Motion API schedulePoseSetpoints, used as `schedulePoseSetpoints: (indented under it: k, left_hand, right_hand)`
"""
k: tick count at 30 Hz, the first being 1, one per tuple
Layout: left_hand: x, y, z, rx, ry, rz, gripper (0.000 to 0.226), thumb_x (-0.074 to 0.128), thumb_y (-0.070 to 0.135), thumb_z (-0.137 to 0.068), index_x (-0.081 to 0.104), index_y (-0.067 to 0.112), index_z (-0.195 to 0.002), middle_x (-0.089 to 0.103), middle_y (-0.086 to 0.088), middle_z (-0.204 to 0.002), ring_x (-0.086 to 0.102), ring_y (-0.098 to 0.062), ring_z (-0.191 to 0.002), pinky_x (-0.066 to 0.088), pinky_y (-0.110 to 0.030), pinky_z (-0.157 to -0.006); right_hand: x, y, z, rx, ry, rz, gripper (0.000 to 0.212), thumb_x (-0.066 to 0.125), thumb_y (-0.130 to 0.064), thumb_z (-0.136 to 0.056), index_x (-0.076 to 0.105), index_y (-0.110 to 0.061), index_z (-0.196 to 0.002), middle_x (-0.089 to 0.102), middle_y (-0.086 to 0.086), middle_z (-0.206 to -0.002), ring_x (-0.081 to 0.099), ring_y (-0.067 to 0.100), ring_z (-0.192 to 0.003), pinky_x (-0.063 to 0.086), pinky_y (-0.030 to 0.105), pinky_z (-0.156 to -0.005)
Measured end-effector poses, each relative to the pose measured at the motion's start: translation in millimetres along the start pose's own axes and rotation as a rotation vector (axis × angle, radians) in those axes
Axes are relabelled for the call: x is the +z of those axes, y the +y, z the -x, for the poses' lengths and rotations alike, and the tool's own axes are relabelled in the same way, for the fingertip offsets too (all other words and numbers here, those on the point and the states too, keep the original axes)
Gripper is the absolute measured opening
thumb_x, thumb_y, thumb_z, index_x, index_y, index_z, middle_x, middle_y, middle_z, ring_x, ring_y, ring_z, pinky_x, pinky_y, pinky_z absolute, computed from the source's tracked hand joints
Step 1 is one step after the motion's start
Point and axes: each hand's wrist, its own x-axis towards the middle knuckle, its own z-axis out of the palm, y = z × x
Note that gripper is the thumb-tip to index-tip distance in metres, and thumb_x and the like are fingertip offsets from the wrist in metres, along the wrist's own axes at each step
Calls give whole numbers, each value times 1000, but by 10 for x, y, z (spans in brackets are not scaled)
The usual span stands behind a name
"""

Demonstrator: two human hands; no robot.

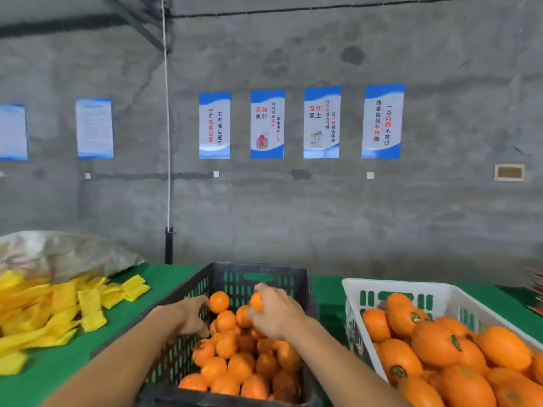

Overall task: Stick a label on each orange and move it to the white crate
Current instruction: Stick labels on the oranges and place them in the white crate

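Oranges (235, 365) still heap the dark crate (261, 274), where the right hand (274, 311) grips one and the left hand (192, 317) reaches in, grip unclear, while labelled fruit (435, 345) half-fills the white crate (393, 286) to the right.

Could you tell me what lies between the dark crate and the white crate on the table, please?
Only a bare strip of green table cover separates the dark crate from the white crate, as the head view shows.
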Motion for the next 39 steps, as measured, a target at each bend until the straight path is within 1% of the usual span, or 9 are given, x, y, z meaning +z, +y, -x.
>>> schedulePoseSetpoints:
  k: [5,9,18,23,25,28,32,35,39]
  left_hand:
    - [-184,143,-401,-40,-117,51,96,83,24,-88,20,37,-160,40,-17,-156,55,-39,-131,61,-46,-81]
    - [-128,392,-764,-38,-101,-55,93,78,24,-92,18,34,-163,26,-12,-167,42,-41,-143,53,-49,-101]
    - [261,1252,-1320,108,-138,-115,72,71,24,-94,35,31,-155,62,-10,-138,69,-32,-110,56,-45,-98]
    - [309,1461,-1365,62,-128,-291,48,59,10,-100,48,9,-146,61,-11,-144,61,-29,-130,49,-40,-103]
    - [244,1461,-1305,86,-156,-304,53,68,17,-98,47,12,-147,61,-12,-142,66,-30,-122,51,-43,-106]
    - [63,1378,-1116,142,-196,-97,55,69,4,-95,47,26,-140,58,-16,-126,66,-32,-80,59,-53,-94]
    - [-205,1254,-532,305,-66,149,42,59,1,-98,52,24,-132,65,-19,-108,68,-32,-84,61,-39,-68]
    - [-271,1222,64,494,190,229,33,66,7,-92,62,15,-124,72,-15,-113,71,-32,-101,60,-48,-86]
    - [-178,1243,937,599,460,344,37,70,12,-83,70,18,-119,71,-1,-111,66,-17,-106,54,-37,-95]
  right_hand:
    - [141,107,-363,13,-79,33,70,54,-37,-99,24,-18,-159,42,13,-155,45,35,-138,45,48,-108]
    - [225,280,-640,24,-104,90,68,56,-35,-100,26,-18,-158,44,13,-154,47,37,-136,46,50,-108]
    - [274,620,-1215,117,-101,126,56,53,-13,-99,35,-11,-151,49,17,-148,50,40,-134,45,49,-107]
    - [305,669,-1279,146,-107,85,58,62,-21,-95,41,-9,-147,52,19,-145,52,40,-133,45,50,-105]
    - [298,698,-1275,169,-82,92,52,57,-13,-97,43,-10,-147,54,17,-145,53,39,-132,46,49,-104]
    - [219,661,-1151,158,-19,61,51,57,-13,-96,44,-9,-145,53,16,-146,51,37,-134,46,46,-106]
    - [61,316,-678,41,174,-92,42,50,-18,-97,48,-10,-138,56,15,-139,53,37,-130,48,46,-102]
    - [-62,121,-157,-61,343,-126,42,46,-22,-102,47,-13,-143,55,11,-139,53,34,-126,49,44,-100]
    - [-289,2,599,-162,533,-292,33,46,-23,-104,57,-17,-135,56,3,-138,53,25,-125,45,40,-104]
